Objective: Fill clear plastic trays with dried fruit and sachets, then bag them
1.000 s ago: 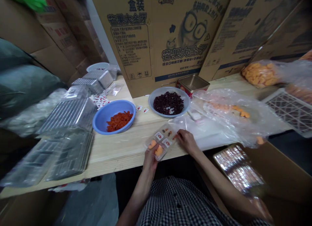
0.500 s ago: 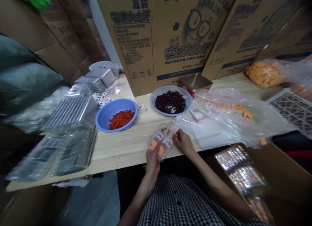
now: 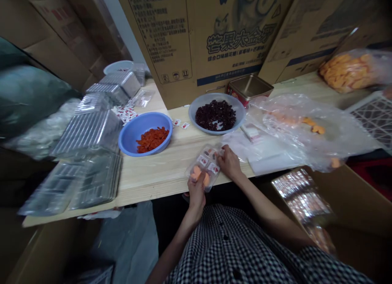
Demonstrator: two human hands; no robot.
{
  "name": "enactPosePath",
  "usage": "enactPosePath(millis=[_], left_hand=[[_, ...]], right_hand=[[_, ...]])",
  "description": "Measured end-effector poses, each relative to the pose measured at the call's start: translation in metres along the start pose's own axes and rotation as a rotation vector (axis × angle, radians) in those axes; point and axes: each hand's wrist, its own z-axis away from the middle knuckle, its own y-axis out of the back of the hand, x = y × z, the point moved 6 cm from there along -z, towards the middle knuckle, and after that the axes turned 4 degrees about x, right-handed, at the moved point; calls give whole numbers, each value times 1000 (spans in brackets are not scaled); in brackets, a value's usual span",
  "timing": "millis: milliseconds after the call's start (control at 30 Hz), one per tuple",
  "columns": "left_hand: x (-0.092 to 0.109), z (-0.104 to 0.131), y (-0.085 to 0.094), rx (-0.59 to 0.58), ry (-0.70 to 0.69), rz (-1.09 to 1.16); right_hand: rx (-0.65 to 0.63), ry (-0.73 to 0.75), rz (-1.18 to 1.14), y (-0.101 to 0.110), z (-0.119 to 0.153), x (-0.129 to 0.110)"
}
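A clear plastic tray (image 3: 211, 178) with several compartments is held over the table's front edge. My left hand (image 3: 197, 190) grips its near end, thumb over the orange pieces (image 3: 196, 172) inside. Two white packets with red print (image 3: 202, 160) lie in its middle compartments, and small dark and orange bits sit at the far end. At the tray's far right corner is my right hand (image 3: 229, 163), its fingers closed on the rim or lid; which one is hard to make out. Beyond the tray stand a blue bowl (image 3: 130, 139) of orange-red dried fruit and a pale bowl (image 3: 193, 116) of dark dried fruit.
Stacked clear trays (image 3: 88, 130) fill the table's left side. An open tin (image 3: 249, 88) stands before large cardboard boxes (image 3: 171, 39). A plastic bag (image 3: 294, 128) with orange pieces lies at right, above an open carton (image 3: 361, 202) holding shiny packs.
The view has tilted down a little. My right hand has shifted onto the tray's far right corner; my left hand keeps its grip on the near end.
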Motion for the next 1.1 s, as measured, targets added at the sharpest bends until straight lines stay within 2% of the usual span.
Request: enactPosePath(millis=[267, 467, 600, 700, 800, 900, 1100], left_hand=[[-7, 3, -6, -111, -12, -97], [-4, 0, -8, -178, -9, -119], [3, -5, -10, -235, 14, -137], [9, -9, -11, -252, 57, -128], [14, -11, -12, -236, 50, -155], [16, -10, -14, -228, -5, -175], [12, 4, -10, -190, -14, -169]], right_hand=[[-77, 42, 135, 3, -35, -8], [-110, -2, 71, 4, -63, 11], [-213, 58, 36, 6, -81, 18], [-295, 144, 34, 11, -88, 12], [-290, 218, 72, 21, -85, -2], [-232, 271, 126, 29, -70, -17], [-195, 348, 214, 18, -40, -35]])
